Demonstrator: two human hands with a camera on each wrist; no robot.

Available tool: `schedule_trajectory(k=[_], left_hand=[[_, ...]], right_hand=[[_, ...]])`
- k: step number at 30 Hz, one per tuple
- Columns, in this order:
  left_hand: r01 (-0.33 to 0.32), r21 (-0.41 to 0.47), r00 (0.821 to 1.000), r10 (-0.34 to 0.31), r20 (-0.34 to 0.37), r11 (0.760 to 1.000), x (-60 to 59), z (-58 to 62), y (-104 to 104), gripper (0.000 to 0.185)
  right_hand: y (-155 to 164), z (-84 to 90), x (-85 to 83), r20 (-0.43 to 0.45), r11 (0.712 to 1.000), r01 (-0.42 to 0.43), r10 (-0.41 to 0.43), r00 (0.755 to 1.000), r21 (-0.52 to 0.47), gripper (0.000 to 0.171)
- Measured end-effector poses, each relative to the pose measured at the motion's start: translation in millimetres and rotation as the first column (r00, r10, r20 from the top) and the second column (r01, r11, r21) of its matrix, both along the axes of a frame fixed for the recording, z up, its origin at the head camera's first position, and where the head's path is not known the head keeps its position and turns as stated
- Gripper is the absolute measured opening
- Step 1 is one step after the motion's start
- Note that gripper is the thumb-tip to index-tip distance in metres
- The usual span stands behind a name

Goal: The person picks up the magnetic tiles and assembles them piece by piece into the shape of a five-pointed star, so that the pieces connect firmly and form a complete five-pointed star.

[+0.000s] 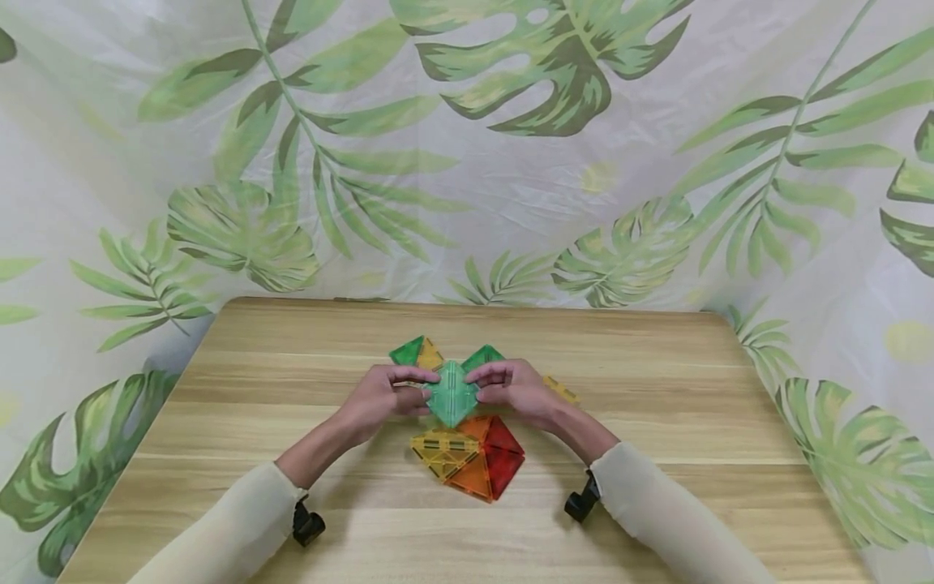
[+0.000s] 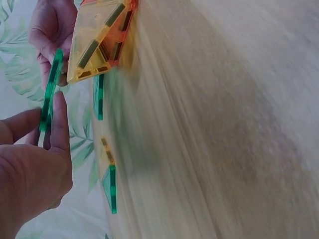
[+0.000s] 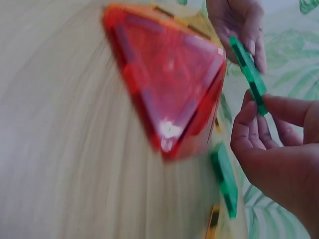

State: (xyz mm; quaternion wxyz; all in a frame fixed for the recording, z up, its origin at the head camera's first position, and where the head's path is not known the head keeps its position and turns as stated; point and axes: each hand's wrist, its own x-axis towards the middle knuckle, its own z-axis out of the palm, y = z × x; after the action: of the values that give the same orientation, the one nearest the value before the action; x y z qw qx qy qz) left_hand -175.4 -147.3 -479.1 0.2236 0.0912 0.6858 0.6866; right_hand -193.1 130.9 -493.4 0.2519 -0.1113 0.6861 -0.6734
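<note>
Above the tabletop my two hands hold a diamond of translucent green magnetic tiles (image 1: 452, 395), which looks like two triangles meeting along a middle seam. The left hand (image 1: 379, 397) pinches its left corner between thumb and fingers. On the opposite corner, the right hand (image 1: 521, 389) has the same kind of pinch. Both wrist views show the green tiles (image 2: 48, 99) (image 3: 249, 74) nearly edge-on. Just nearer to me stands a raised shape of red, orange and yellow triangular tiles (image 1: 503, 458), its red side (image 3: 169, 74) facing the right wrist camera.
Behind the left hand lie a green triangle (image 1: 405, 353) and a yellow tile (image 1: 429, 354) side by side. Another green tile (image 1: 485, 354) lies behind the right hand, which partly covers a yellow tile (image 1: 560, 388). A leaf-print cloth (image 1: 511, 203) hangs behind the wooden table (image 1: 292, 341).
</note>
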Motion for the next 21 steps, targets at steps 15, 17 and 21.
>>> schedule_trajectory(k=[15,17,21], left_hand=[[0.065,-0.059,0.995,-0.061,0.073,0.996,-3.5,-20.7,25,0.033],[0.068,-0.062,0.995,-0.063,0.075,0.996,-3.0,-22.5,26,0.033],[0.065,-0.068,0.996,-0.062,0.058,0.996,-2.0,-24.4,29,0.032]], right_hand=[[21,-18.3,-3.9,0.015,0.999,-0.047,0.047,0.999,0.007,0.028],[22,-19.0,-3.7,0.01,0.998,-0.053,0.053,0.999,0.019,0.028],[21,-18.9,-2.6,-0.018,0.996,-0.056,0.057,0.998,0.069,0.026]])
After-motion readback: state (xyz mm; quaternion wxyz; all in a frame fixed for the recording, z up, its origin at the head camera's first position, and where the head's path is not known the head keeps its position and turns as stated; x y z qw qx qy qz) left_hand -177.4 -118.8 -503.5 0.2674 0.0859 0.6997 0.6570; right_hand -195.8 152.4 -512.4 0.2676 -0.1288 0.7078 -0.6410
